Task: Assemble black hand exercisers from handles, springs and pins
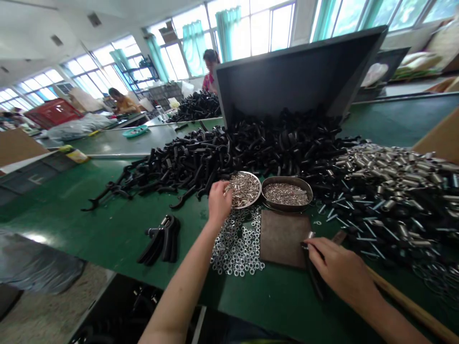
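My left hand (218,200) reaches into a round metal dish (247,188) of small silver pins, its fingers curled and pinched on some of them. My right hand (335,267) rests at the edge of a brown square pad (281,236), closed on a black handle piece (315,279) with a small silver part at its top end. A second dish (287,193) of tiny metal parts stands beside the first. Loose silver washers (238,246) lie spread in front of the dishes.
A big heap of black handles (251,148) spills from a tilted grey bin (297,76). Silver sleeves and bolts (390,186) pile on the right. Assembled black grips (161,239) lie at the left. A wooden stick (412,308) lies beneath my right arm. Other people work at far tables.
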`<action>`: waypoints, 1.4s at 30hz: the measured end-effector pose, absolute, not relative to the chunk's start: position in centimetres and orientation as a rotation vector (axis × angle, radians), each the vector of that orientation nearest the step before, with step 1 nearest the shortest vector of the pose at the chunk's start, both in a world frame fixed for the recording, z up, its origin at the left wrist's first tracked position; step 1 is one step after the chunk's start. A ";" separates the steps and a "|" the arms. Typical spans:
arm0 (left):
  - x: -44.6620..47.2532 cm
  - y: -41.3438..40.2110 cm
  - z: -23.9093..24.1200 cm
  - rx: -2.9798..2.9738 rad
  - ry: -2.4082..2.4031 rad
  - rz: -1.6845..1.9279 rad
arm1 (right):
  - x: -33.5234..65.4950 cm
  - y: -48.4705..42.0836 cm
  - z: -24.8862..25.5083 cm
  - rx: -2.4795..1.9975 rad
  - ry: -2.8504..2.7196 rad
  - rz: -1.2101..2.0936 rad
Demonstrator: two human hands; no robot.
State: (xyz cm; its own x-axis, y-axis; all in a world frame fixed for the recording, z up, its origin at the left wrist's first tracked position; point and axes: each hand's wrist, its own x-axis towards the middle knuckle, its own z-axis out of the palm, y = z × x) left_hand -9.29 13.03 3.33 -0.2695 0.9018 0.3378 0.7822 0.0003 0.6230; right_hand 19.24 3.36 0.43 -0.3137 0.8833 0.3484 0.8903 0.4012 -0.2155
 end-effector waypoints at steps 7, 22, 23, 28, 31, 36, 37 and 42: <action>-16.5 21.5 3.2 1.552 2.353 1.006 | 18.7 3.1 -0.3 -1.644 -2.359 0.025; -2.6 2.1 2.0 0.897 1.075 1.039 | 16.2 1.6 4.1 -1.361 -1.668 0.795; -1.3 0.9 1.8 0.850 1.027 1.024 | 15.9 1.3 4.4 -1.336 -1.649 0.785; 1.3 -1.2 2.3 0.761 0.922 0.972 | 15.9 0.3 4.8 -1.289 -1.683 0.686; 1.6 -1.2 3.1 0.791 1.016 0.892 | 16.1 -0.1 4.6 -1.282 -1.737 0.630; 2.0 -1.7 3.2 0.937 1.137 0.876 | 16.1 -0.1 4.4 -1.286 -1.792 0.559; 2.1 -1.8 3.0 0.950 1.141 0.873 | 16.1 0.0 4.4 -1.296 -1.800 0.540; 2.0 -1.8 2.2 0.909 1.087 0.809 | 17.1 0.7 4.7 -1.212 -1.919 0.559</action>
